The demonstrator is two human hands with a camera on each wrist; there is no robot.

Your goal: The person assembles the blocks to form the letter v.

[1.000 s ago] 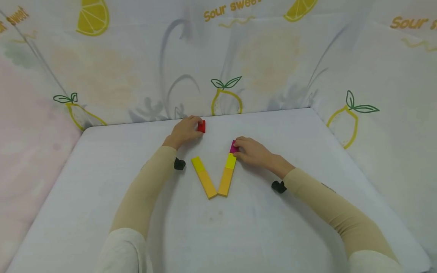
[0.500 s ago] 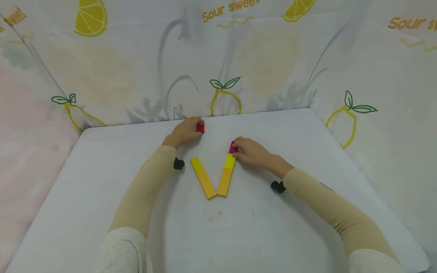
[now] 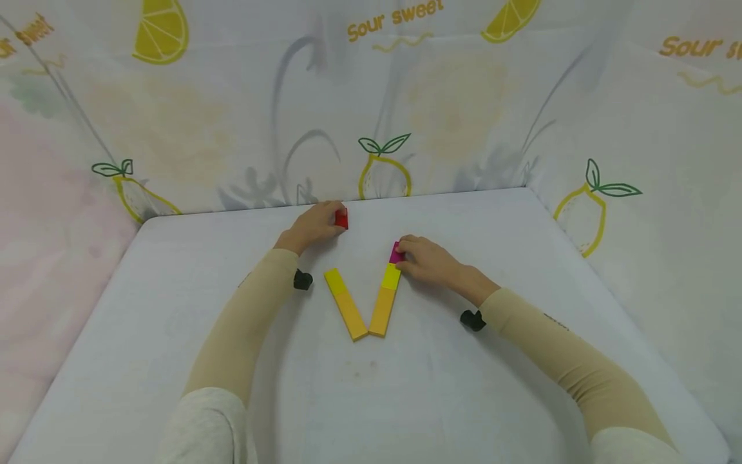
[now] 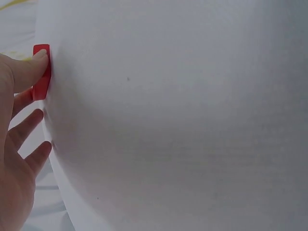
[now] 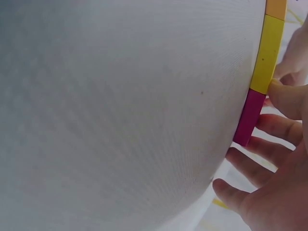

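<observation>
Near the table's back edge my left hand pinches a red block. In the left wrist view the thumb lies across the red block and the other fingers spread behind it. My right hand holds a magenta block with thumb and fingertips. That block sits end to end with a yellow block, followed by a long orange block. In the right wrist view the thumb touches the yellow block near the joint with the magenta block.
A second yellow block and orange block lean left, forming a V with the right row. Everything lies on a white table. A lemon-patterned cloth rises behind it. Dark wrist cameras hang under both wrists.
The head view shifts very slightly. Both hands and all the blocks stay in place.
</observation>
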